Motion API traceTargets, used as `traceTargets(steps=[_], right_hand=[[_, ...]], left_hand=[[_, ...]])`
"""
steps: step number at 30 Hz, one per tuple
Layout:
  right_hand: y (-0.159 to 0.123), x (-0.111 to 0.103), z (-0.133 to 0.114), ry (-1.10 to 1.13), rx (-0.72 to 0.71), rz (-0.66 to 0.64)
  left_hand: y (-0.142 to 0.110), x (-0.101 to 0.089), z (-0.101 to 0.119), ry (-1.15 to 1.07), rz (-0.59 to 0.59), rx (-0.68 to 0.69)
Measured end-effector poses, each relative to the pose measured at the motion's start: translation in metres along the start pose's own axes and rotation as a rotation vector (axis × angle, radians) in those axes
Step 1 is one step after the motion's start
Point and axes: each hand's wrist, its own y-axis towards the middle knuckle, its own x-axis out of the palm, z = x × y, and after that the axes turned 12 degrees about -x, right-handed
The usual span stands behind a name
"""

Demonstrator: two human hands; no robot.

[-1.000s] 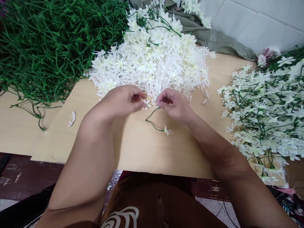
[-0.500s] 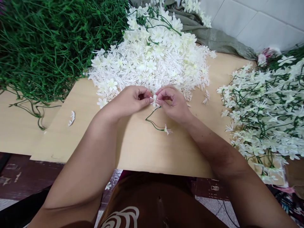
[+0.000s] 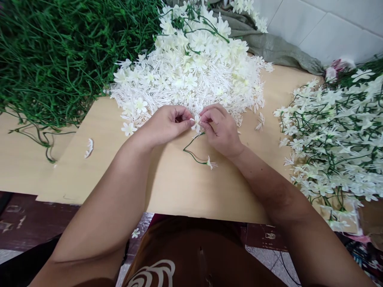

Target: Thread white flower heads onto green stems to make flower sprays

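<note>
A small white artificial flower [image 3: 196, 124] is between my two hands, its petals spread. My left hand [image 3: 173, 122] pinches its left petal between thumb and forefinger. On the other side, my right hand [image 3: 222, 129] has its bent fingertips closed at the right edge of the same flower. Just below lies a thin green stem [image 3: 191, 154] on the board, its upper end by my right fingers and a white stamen tuft [image 3: 210, 163] at its lower end. Whether the stem joins the flower is hidden by my fingers.
A heap of white flowers and stamens [image 3: 191, 75] lies beyond my hands. Green stems [image 3: 68, 56] pile up at the left. Assembled white flowers on stems [image 3: 338, 139] cover the right. A white strip [image 3: 89, 148] lies on the tan board [image 3: 206, 195].
The flower's petals now show more openly between my hands. My right fingers have shifted slightly and their grip looks looser; my left hand stays nearly in place.
</note>
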Motion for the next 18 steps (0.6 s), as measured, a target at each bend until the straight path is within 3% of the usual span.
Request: traceTargets(steps=[9,18], right_hand=[[-0.0009,0.0002,0.0012,0.038,0.072,-0.006],[0.0023,-0.0019,-0.0026,0.260,0.250,-0.003]], left_hand=[[0.0023,0.0021,-0.0013,-0.042,0.003,-0.001],[0.0012,0.0024,0.0015,-0.043,0.010,0.046]])
